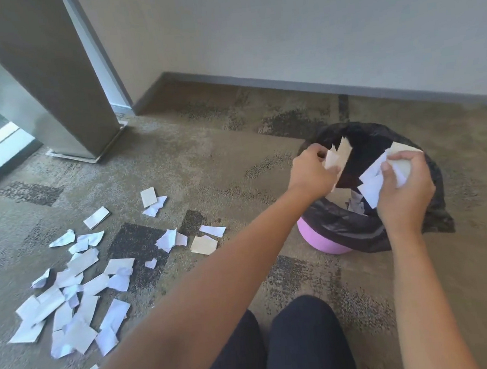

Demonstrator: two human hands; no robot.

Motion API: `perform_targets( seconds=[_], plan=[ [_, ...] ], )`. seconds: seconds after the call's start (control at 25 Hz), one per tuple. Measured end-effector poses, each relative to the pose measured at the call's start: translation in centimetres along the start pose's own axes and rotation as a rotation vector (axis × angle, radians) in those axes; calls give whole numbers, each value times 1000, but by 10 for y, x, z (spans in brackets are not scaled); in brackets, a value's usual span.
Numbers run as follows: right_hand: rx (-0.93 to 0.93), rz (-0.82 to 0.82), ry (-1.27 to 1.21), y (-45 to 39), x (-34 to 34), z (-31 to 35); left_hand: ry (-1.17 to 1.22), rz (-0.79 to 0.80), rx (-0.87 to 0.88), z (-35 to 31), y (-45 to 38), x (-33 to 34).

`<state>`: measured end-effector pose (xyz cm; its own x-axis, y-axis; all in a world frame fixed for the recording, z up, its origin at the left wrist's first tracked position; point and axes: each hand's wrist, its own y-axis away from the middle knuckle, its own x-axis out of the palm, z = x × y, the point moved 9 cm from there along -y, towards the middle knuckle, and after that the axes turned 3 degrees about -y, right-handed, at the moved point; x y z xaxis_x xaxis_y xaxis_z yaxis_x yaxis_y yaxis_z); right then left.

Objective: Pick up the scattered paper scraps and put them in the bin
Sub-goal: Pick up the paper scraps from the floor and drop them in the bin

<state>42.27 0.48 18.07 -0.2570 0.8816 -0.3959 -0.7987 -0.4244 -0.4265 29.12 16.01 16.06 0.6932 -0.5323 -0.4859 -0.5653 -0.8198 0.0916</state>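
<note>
While both hands are hovering over the bin [323, 230], we are judging the main risk to be spillage: the scraps are light and are being held near the rim rather than deep inside, so if they are being released at this height some may be drifting past the black liner [379, 140] onto the carpet [219, 163]. The liner is sagging over the rim, and a knock from either wrist may be tipping the bin. We are noting the left hand [312, 175] with fingers curled, pinching a few beige scraps [338, 155] above the opening. The right hand [404, 188] is gripping a bunch of white scraps [373, 181], thumb pressing on top, over the bin's right side. Neither grip is loosening as far as we can tell. Some paper is already lying inside the bin. Most of the job is remaining: a large scatter of scraps [70, 302] is lying on the carpet, well apart from the bin, to its left.
</note>
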Motion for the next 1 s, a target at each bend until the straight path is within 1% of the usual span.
perform_targets(
  seconds=[0.08,0.16,0.28,0.4,0.48,0.6,0.72,0.84,1.0],
  plan=[
    [29,74,41,-2,1,-13,32,29,-22,2,0,5],
    [93,126,30,-2,3,-22,41,-18,-17,5,1,1],
    [125,124,6,0,2,-24,120,-121,-19,12,8,-11],
    [116,112,-42,4,5,-17,100,-209,30,17,20,-24],
    [86,115,-66,9,14,-6,93,-233,30,33,29,-35],
    [-12,118,-82,22,36,21,13,-234,-19,76,43,-61],
    [-106,156,-103,38,70,49,-75,-238,-118,132,58,-105],
    [-157,299,-148,66,120,76,-84,-265,-270,200,87,-161],
    [-185,552,-105,123,185,96,-170,-281,-490,297,133,-236]
  ],
)
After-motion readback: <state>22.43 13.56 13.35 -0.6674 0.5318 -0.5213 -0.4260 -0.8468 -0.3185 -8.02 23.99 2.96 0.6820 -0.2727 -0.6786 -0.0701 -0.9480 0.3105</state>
